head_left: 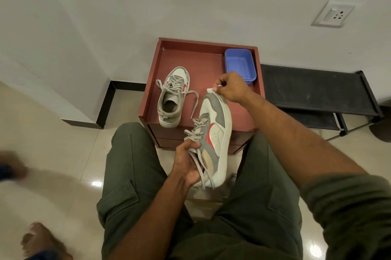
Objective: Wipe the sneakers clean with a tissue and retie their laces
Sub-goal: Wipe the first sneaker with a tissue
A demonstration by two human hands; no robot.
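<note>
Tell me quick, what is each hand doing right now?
Left hand: closed, gripping the heel end of the tilted sneaker.
Right hand: closed, pinching a white tissue at that sneaker's toe.

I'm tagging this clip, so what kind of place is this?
Probably a room in a home: glossy tiled floor, a wall socket, a low fabric shoe rack beside a small red-brown cabinet holding a sneaker.

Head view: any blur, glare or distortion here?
Head view: sneaker and both hands, left, right, are sharp; blurred shape at the left edge; glare spots on the floor tiles; wide-angle bending shows in the wall lines.
</note>
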